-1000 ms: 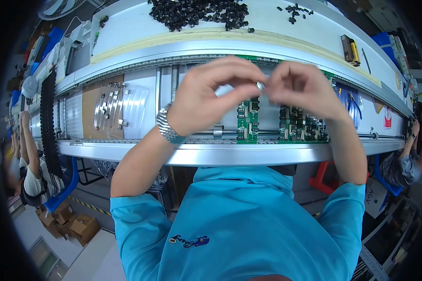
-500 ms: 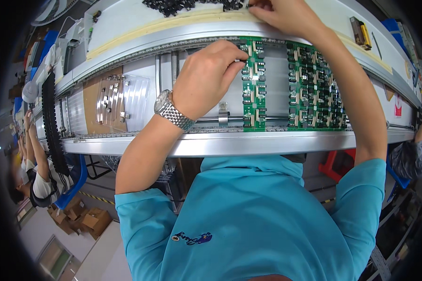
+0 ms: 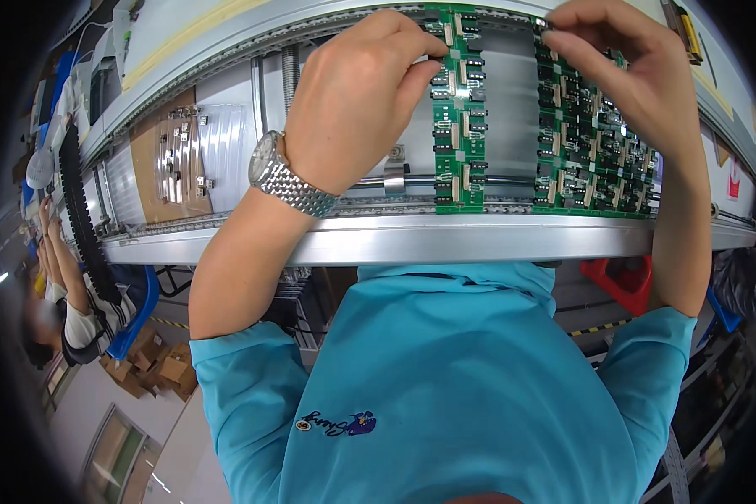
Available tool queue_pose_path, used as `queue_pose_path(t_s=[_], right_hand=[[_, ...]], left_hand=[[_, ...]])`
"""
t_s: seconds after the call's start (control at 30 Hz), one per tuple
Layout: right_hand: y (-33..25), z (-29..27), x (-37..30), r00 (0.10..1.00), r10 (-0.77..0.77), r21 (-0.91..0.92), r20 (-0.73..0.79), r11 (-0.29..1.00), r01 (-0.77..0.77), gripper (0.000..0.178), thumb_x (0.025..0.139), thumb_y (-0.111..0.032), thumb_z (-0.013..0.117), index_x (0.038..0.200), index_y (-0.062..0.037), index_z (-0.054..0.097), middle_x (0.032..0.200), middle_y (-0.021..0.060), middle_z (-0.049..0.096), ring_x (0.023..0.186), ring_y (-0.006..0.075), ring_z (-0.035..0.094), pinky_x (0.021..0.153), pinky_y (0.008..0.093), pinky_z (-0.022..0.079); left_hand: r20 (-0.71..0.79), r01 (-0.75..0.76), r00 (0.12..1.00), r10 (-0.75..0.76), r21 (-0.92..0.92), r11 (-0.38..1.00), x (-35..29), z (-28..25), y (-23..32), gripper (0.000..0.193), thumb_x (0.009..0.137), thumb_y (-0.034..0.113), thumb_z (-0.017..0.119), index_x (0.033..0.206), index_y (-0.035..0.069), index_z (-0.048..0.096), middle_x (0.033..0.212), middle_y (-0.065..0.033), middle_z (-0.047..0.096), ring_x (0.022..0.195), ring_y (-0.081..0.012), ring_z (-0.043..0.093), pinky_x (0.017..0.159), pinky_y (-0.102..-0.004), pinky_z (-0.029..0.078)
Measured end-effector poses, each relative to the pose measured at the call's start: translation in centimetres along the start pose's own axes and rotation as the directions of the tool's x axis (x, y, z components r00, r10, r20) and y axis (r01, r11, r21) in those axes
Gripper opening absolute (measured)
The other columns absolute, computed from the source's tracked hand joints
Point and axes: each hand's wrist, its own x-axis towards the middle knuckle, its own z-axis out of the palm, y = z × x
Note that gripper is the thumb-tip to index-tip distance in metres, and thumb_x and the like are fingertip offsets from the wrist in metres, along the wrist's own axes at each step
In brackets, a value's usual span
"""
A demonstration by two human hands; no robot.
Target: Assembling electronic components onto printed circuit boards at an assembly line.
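A narrow green circuit board (image 3: 460, 151) with black components and pale connectors lies across the rails. At its upper left edge are the thumb and forefinger of my left hand (image 3: 353, 101), closed together; what they pinch is hidden. My right hand (image 3: 638, 71) is at the top of a group of similar populated boards (image 3: 563, 160) farther right. Its thumb and forefinger are closed at a small dark part (image 3: 543, 25), beside the group's upper left corner. The right hand and forearm cover part of those boards.
A metal front rail (image 3: 462, 242) runs along my side of the conveyor. On the left, a clear plastic tray (image 3: 223, 155) with small metal parts lies on brown cardboard (image 3: 147, 181). A yellow-black tool (image 3: 689, 35) lies at the far right. Another person (image 3: 76, 311) sits left.
My right hand has come from the pile of black parts beyond the far rail to the right-hand boards. The left hand remains at the narrow board. The whole view has shifted.
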Motion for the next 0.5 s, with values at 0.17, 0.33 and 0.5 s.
queue_pose_path(t_s=[0.17,0.33,0.5], right_hand=[[0.2,0.2,-1.4,0.998,-0.042,-0.016,-0.043,0.999,0.042,0.014,0.079,0.006,0.078,0.092,0.0040,0.075,0.085,0.0097,0.073,0.067,0.0133,0.062,0.063,0.0209,0.052],[-0.7,-0.3,-1.6,0.977,-0.170,-0.074,0.132,0.981,0.180,0.016,0.086,0.000,0.077,0.102,0.0025,0.074,0.096,0.0079,0.071,0.077,0.0140,0.062,0.073,0.0234,0.052],[-1.6,-0.1,-2.2,0.969,-0.170,-0.082,0.176,0.979,0.187,0.015,0.089,-0.001,0.076,0.103,0.0031,0.072,0.101,0.0071,0.070,0.083,0.0153,0.062,0.077,0.0245,0.052]], left_hand=[[0.056,-0.014,0.998,0.013,0.030,0.999,0.7,-0.6,1.2,0.015,0.090,0.003,0.074,0.104,0.002,0.078,0.100,-0.0034,0.071,0.072,-0.0144,0.063,0.065,-0.0251,0.052],[0.012,0.023,1.000,-0.023,-0.022,0.999,0.2,-0.3,0.6,0.011,0.086,0.004,0.073,0.096,0.003,0.077,0.094,-0.0036,0.070,0.070,-0.0222,0.065,0.066,-0.0316,0.054],[-0.020,0.027,0.999,-0.027,-0.019,0.999,0.1,-0.2,0.4,0.008,0.086,0.005,0.073,0.093,0.004,0.077,0.092,-0.0034,0.070,0.068,-0.0241,0.065,0.066,-0.0337,0.054]])
